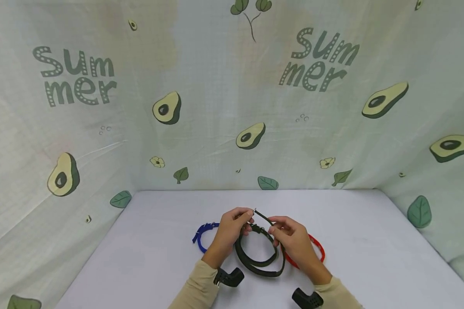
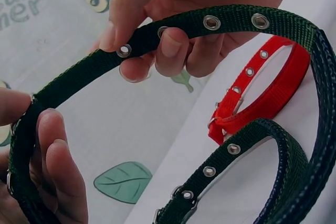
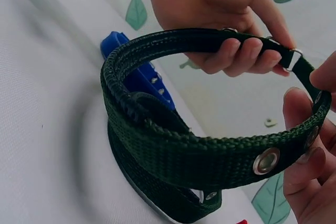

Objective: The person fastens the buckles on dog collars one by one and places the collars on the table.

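Both hands hold a dark green woven collar [image 1: 268, 273] with metal eyelets, raised in a loop. My left hand [image 1: 233, 225] grips its buckle end; the metal buckle [image 3: 295, 60] shows beside those fingertips in the right wrist view. With thumb and fingers, my right hand [image 1: 291, 236] pinches the eyelet strap [image 2: 212, 23]. The strap meets the buckle between the two hands. Beneath the held loop, a second green collar [image 2: 215, 169] lies buckled into a ring on the table.
On the white table [image 1: 147, 257], a blue collar [image 1: 199, 236] lies left of the hands, partly covered by the left one. A red collar [image 1: 320, 246] lies to the right, partly behind the right hand. A printed cloth [image 1: 209, 163] hangs around the table.
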`<state>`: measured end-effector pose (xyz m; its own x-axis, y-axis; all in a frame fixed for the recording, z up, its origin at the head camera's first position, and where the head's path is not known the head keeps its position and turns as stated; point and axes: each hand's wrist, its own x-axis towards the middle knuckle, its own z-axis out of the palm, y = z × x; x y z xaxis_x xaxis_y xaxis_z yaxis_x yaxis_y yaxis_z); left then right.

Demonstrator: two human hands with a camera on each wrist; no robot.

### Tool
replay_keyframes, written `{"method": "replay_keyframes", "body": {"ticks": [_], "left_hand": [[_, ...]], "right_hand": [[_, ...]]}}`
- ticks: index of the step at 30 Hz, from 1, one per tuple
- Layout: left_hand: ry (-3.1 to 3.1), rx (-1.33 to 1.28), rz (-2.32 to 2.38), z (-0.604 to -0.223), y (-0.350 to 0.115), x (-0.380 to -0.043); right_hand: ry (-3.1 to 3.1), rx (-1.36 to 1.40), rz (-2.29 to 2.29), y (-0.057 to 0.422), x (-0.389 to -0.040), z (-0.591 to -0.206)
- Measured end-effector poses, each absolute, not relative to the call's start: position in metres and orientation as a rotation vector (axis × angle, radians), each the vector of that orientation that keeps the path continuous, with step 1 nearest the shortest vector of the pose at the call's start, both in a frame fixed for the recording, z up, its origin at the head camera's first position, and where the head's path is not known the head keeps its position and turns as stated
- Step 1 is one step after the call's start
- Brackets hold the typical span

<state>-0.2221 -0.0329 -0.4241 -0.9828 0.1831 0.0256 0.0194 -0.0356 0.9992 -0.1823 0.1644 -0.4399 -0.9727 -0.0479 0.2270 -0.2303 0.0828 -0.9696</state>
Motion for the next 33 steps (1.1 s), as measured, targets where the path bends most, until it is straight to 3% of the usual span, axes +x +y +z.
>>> {"method": "replay_keyframes", "body": {"ticks": [23,33], "left_hand": [[2.029,0.448,2.018,-0.425,-0.025,-0.218],[1.918,0.380,2.123,-0.420,-0.017,-0.207]], "right_hand": [[-2.219,0.310,1.976,0.158,-0.175,-0.435],[-2.197,0.288,1.956,0.152,-0.174,-0.433]]}}
